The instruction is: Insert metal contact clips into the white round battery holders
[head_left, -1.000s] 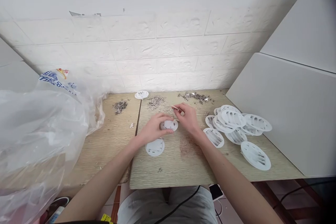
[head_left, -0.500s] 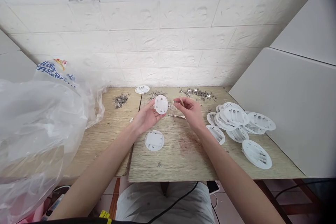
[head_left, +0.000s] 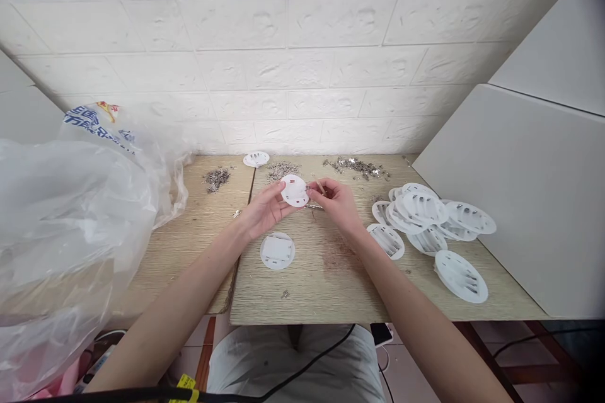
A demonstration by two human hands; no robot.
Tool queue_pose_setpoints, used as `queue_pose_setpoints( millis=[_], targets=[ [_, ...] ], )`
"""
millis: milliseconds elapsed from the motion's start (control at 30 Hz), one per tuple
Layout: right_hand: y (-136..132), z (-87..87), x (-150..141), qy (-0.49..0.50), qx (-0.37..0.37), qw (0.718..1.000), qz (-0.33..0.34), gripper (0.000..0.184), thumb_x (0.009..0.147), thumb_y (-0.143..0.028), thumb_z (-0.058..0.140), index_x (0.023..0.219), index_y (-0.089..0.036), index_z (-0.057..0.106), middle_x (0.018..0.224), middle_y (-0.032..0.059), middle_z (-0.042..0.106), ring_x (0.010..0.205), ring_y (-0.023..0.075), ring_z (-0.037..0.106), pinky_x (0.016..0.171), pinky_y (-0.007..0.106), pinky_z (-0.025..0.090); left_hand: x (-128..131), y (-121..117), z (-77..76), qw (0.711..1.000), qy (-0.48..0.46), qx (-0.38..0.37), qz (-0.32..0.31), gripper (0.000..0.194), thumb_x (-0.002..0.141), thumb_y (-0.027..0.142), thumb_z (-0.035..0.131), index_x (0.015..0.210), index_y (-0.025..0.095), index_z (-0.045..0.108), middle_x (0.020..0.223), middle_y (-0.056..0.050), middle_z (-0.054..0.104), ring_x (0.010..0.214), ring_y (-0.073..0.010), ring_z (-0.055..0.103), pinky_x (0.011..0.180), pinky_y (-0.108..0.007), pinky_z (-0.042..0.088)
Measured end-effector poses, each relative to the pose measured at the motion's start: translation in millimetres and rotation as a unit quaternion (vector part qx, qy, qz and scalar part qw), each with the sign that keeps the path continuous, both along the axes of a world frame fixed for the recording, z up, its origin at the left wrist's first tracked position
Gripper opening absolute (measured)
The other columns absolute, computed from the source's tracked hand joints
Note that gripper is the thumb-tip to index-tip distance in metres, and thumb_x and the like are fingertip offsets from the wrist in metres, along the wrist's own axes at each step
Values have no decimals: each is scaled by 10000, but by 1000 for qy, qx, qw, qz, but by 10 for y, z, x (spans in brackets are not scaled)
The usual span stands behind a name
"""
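Observation:
My left hand (head_left: 265, 209) holds a round white plastic disc (head_left: 293, 191) up off the table, tilted toward me. My right hand (head_left: 336, 203) is pinched on a thin wooden stick (head_left: 321, 187) and its fingertips meet the disc's right edge. Under the hands a slim metal rod (head_left: 314, 206) lies on the wooden table (head_left: 331, 289). A second white round part with a square recess (head_left: 277, 250) lies flat just below my left hand.
A heap of white round battery holders (head_left: 428, 217) lies at the right. Piles of small metal pieces (head_left: 357, 167) line the back near the wall, with one more white disc (head_left: 256, 158). A big clear plastic bag (head_left: 66, 227) fills the left. A white panel (head_left: 520, 201) stands at right.
My left hand lifted the white disc off the table and turned it. My right hand came in against the disc's edge with the stick.

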State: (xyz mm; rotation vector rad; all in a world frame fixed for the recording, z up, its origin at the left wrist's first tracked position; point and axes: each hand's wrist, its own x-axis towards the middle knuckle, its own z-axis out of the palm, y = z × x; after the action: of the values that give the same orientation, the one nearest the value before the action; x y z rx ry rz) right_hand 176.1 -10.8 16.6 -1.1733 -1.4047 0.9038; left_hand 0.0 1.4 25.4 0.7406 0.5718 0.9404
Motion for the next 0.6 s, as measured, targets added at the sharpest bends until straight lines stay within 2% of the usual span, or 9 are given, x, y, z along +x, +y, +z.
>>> queue_pose_setpoints(
  millis=[300, 400, 500, 600],
  targets=[
    [-16, 40, 11, 68, -23, 996, 46, 244, 715, -389, 683, 801, -161, 662, 810, 24, 646, 749, 141, 550, 709, 273, 441, 2, 26, 5, 1000, 9, -26, 7, 338, 889, 329, 529, 1151, 125, 590, 1174, -143, 649, 1018, -232, 655, 938, -385, 527],
    [-39, 68, 9, 87, -38, 994, 60, 254, 697, -387, 707, 810, -163, 666, 813, 17, 645, 748, 132, 548, 705, 264, 433, 2, 49, -31, 999, 14, -4, 31, 305, 891, 334, 529, 1105, 139, 625, 1135, -114, 669, 961, -183, 660, 860, -305, 548],
    [-54, 82, -1, 94, -50, 992, 63, 252, 682, -381, 725, 788, -162, 660, 763, 0, 619, 711, 116, 523, 680, 254, 411, -2, 46, -49, 997, 39, 21, 68, 226, 830, 266, 625, 1005, 129, 667, 1045, -87, 698, 845, -129, 653, 769, -221, 535],
    [-58, 81, -11, 103, -57, 991, 69, 259, 662, -370, 743, 780, -157, 655, 742, -7, 597, 701, 111, 509, 677, 254, 400, -7, 23, -44, 994, 75, 43, 71, 252, 703, 159, 734, 944, 109, 679, 955, -83, 710, 802, -127, 643, 753, -221, 513]
  ],
)
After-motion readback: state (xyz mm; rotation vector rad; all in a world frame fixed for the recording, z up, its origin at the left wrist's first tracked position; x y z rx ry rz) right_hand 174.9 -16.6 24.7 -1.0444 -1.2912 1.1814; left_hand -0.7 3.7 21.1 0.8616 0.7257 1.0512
